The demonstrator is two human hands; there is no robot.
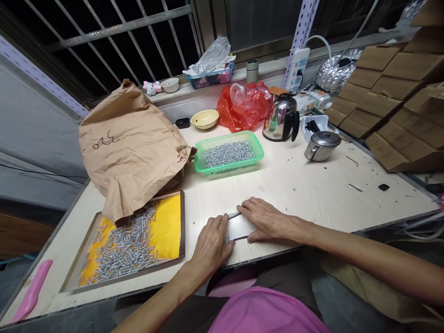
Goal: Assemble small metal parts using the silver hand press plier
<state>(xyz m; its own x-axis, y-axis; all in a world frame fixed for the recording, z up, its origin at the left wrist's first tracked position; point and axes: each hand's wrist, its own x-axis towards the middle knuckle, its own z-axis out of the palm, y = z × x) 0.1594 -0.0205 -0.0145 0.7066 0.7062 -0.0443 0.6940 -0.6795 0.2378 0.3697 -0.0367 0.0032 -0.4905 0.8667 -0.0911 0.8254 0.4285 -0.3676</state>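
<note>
A small flat rectangular frame with grey, metallic-looking edges (240, 236) lies on the table near its front edge, the pale tabletop showing inside it. Whether its middle is bare or clear plastic I cannot tell. My left hand (212, 238) closes round its left end, thumb at the near side and fingers at the far side. On the opposite end, my right hand (262, 218) grips in the same way. To the left, many small silver screw-like pieces (128, 245) are spread in a shallow yellow-bottomed tray (169, 226). Similar pieces fill a green plastic basket (229, 169) beyond my hands.
A large brown paper bag (135, 143) leans over the tray's back edge. A pink-handled tool (33, 289) lies far left. Behind are a yellow bowl (204, 119), red plastic bag (243, 108), kettle (280, 120) and lidded metal pot (322, 147). Cardboard boxes (378, 106) stack at right.
</note>
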